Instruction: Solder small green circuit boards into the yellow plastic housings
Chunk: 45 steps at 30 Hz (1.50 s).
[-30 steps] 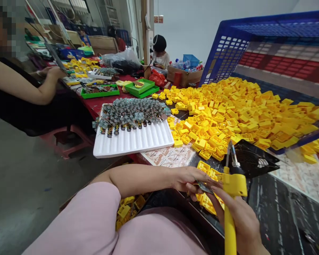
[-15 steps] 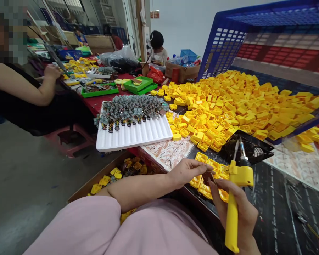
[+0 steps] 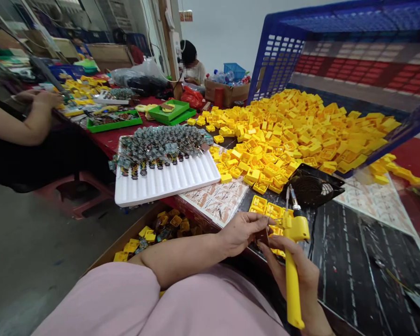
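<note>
My left hand (image 3: 240, 232) pinches a small brown circuit board (image 3: 262, 236) between thumb and fingers. On the board's other side, the thumb and finger of my right hand (image 3: 297, 266) touch its edge. A yellow soldering gun (image 3: 294, 291) rests in my right hand, its handle down across the palm. The gun's metal tip (image 3: 294, 197) points up and away from the board. Just beyond my fingers, a block of open yellow plastic housings (image 3: 259, 204) lies on the table, partly hidden by my hands and the gun.
A blue crate (image 3: 275, 60) lies tipped, spilling a heap of yellow housings (image 3: 283, 126). A black fan (image 3: 315, 185) lies before it. At left, a white foam tray (image 3: 168, 184) carries many wired parts. Below the table edge stands a carton (image 3: 117, 242). A co-worker's arm (image 3: 24, 123) is far left.
The view has swung slightly, so most things sit further left. My hands, still on the board and soldering gun, have come slightly nearer my body. The co-worker's hands have shifted.
</note>
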Tool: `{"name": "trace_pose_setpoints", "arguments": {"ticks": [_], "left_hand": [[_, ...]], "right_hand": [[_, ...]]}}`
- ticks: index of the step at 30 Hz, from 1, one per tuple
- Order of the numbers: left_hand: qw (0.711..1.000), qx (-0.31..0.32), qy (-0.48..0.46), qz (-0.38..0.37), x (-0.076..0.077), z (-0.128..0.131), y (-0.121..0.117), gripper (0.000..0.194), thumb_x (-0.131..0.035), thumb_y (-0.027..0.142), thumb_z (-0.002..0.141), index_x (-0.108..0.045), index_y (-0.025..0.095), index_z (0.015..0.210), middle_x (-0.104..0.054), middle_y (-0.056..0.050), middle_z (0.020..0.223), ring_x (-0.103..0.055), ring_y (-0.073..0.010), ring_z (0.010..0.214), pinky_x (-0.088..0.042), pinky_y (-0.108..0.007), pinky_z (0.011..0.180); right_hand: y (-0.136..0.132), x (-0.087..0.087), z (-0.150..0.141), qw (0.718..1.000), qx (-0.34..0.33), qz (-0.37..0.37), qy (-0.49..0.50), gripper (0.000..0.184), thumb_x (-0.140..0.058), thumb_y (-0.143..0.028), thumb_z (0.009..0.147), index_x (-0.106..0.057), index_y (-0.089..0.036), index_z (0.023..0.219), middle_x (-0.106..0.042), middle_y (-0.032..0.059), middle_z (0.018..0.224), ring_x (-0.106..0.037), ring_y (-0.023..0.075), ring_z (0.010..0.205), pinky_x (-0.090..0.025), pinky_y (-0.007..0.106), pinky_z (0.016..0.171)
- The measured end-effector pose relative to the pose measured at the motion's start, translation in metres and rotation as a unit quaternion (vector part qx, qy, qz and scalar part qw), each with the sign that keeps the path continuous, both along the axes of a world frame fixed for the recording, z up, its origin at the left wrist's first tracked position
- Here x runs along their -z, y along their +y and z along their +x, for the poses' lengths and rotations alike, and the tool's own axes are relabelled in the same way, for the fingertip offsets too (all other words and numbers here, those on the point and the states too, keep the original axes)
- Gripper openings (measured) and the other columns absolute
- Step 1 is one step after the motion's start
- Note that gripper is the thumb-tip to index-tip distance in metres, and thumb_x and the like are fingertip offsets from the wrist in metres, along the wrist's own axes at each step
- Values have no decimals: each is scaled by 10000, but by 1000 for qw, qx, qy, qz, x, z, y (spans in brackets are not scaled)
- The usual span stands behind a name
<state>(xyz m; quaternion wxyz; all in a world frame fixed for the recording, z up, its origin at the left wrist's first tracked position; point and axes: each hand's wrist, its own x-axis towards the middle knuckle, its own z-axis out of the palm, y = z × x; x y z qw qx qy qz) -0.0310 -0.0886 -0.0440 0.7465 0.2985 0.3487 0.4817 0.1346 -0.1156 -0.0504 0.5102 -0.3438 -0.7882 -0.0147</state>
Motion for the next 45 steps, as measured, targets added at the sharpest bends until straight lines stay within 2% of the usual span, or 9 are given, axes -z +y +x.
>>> {"name": "trace_pose_setpoints", "arguments": {"ticks": [4, 8, 11, 19, 26, 31, 38, 44, 45], "left_hand": [[995, 60, 73, 41, 2, -8, -1, 762, -979, 799, 542, -811, 116, 837, -654, 10, 660, -549, -84, 573, -446, -238, 609], [980, 118, 136, 86, -2, -15, -4, 717, -938, 804, 620, -797, 123, 795, -649, 4, 693, -569, -99, 592, -435, -236, 597], [966, 156, 174, 108, -5, -18, -7, 747, -869, 874, 654, -732, 146, 753, -625, 4, 707, -601, -122, 588, -469, -257, 594], [886, 212, 323, 256, -9, -12, -9, 807, -543, 951, 893, -640, 191, 636, -651, -42, 672, -618, -165, 735, -493, -284, 788], [923, 225, 281, 135, -4, 0, -9, 847, -691, 1015, 697, -645, 173, 781, -611, 6, 654, -577, -122, 568, -488, -258, 589], [946, 185, 246, 98, -6, 2, -7, 828, -846, 925, 627, -642, 169, 895, -642, 23, 679, -605, -111, 548, -525, -253, 573], [898, 174, 345, 208, -20, 0, 0, 627, -751, 798, 817, -666, 178, 772, -672, -24, 670, -585, -124, 559, -502, -259, 566], [881, 161, 370, 247, -51, -40, 14, 194, -784, 374, 841, -720, 198, 789, -766, -22, 795, -678, -162, 773, -536, -280, 770], [837, 164, 427, 299, -54, -52, 21, 160, -734, 345, 881, -730, 199, 815, -781, -22, 827, -689, -160, 780, -536, -285, 788]], "right_hand": [[-4, 3, 15, 997, -17, -65, 34, 268, -770, -442, 1018, -674, -246, 1174, -830, 14, 915, -815, 185, 702, -704, 238, 700], [2, -5, 20, 994, -20, -99, 51, 247, -726, -373, 1051, -662, -253, 1258, -844, 44, 1021, -840, 208, 814, -720, 263, 732], [8, -10, 17, 994, -36, -88, 46, 187, -694, -307, 1069, -663, -258, 1246, -844, 8, 936, -835, 192, 775, -711, 237, 759], [2, 0, 25, 992, -66, -88, 55, 263, -676, -235, 1066, -635, -286, 1321, -836, -23, 941, -821, 158, 744, -692, 217, 770], [-3, 2, 30, 990, -59, -73, 101, 382, -698, -148, 1025, -637, -291, 1374, -832, -30, 974, -820, 142, 791, -683, 204, 838], [-2, 0, 36, 986, -67, -84, 129, 372, -725, -167, 1021, -642, -274, 1368, -833, -18, 951, -822, 152, 750, -694, 205, 779], [2, -3, 29, 992, -54, -20, 109, 381, -750, -101, 984, -676, -260, 1322, -834, -4, 926, -805, 191, 682, -691, 247, 631], [6, -14, 35, 995, -46, -62, 65, 191, -800, -257, 997, -747, -297, 1176, -814, -30, 870, -789, 165, 691, -666, 240, 679], [5, -15, 41, 994, -44, -77, 61, 194, -777, -324, 1020, -760, -296, 1212, -811, -23, 858, -791, 161, 695, -663, 240, 703]]}}
